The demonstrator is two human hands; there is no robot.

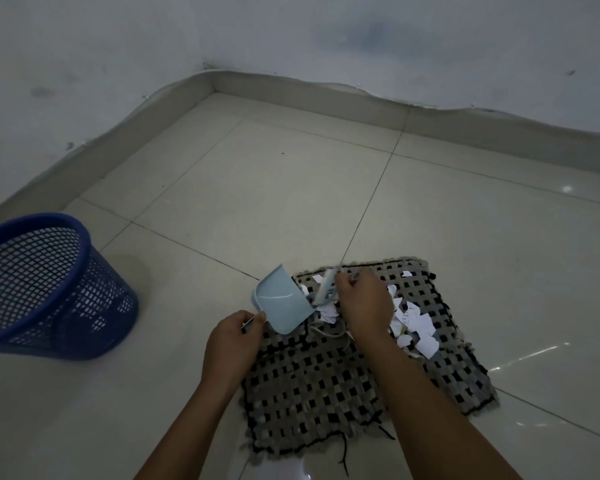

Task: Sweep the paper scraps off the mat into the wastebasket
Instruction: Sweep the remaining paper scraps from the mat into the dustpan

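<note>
Our left hand (234,336), low in the middle of the frame, has its fingers curled round the handle of a pale blue dustpan (280,299). The pan is tilted, its open mouth turned toward the right and resting at the left edge of the mat (326,386). Our right hand (362,304), just right of the pan, is closed round a small brush (326,289), whose bristles blur against the scraps beside the pan's mouth. The two hands are near each other but apart, with pan and brush between them.

The white paper scraps (418,327) lie heaped on the upper part of the mat, mostly to the right of our right hand, with a few near the pan's mouth. The mat is a woven grey and black square with loose threads trailing from its lower edge, and it lies on a pale tiled floor (291,188).

At the left edge of the frame stands a blue mesh wastebasket (45,289), well apart from the mat. A grey baseboard (194,88) meets the wall across the upper frame.
</note>
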